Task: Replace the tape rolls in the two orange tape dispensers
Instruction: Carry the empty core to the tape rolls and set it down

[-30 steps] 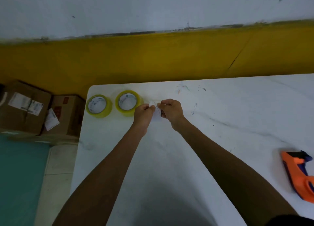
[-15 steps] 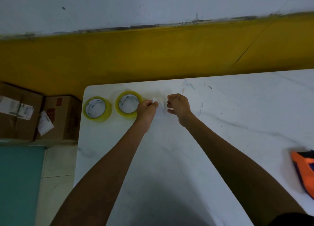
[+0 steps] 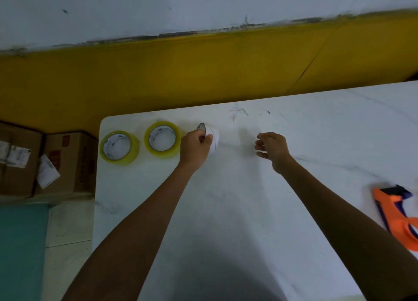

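Two yellowish tape rolls lie flat at the far left corner of the white table (image 3: 226,210): one roll (image 3: 119,148) by the corner, the other roll (image 3: 162,139) just right of it. My left hand (image 3: 197,147) is closed on a white empty tape core (image 3: 212,136), held on its side right beside the second roll. My right hand (image 3: 271,147) hovers to the right, fingers apart and holding nothing. One orange dispenser (image 3: 398,217) with dark blue parts lies at the table's right edge, partly cut off. A second dispenser is not in view.
Cardboard boxes (image 3: 67,162) with paper labels stand on the floor left of the table. A yellow and white wall (image 3: 203,70) runs behind the table's far edge. Faint coloured scribbles (image 3: 237,112) mark the tabletop near the far edge.
My right hand let go of the white core and drew away to the right. My left hand keeps the core, now turned on its side near the second roll.
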A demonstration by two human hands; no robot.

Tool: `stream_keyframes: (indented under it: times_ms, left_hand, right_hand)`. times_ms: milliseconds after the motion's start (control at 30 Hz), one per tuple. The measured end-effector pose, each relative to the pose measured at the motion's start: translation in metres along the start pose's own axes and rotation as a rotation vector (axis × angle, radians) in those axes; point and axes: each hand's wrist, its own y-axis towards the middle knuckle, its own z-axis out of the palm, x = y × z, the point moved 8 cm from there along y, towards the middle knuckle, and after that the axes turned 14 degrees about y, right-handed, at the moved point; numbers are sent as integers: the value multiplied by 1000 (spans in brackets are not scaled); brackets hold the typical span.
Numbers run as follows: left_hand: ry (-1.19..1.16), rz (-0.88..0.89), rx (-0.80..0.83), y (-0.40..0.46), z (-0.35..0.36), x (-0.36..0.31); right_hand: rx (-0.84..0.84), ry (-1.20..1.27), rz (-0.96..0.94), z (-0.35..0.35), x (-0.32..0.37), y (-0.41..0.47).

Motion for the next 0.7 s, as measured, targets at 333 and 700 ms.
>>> stream_keyframes:
  times_ms: [333, 700]
  left_hand:
    - [463, 102, -43, -12, 34, -25]
    - [480, 122, -95, -15, 40, -34]
  right_hand:
    - [4, 97, 18, -13, -14, -3]
    - [40, 77, -25, -5, -4, -5]
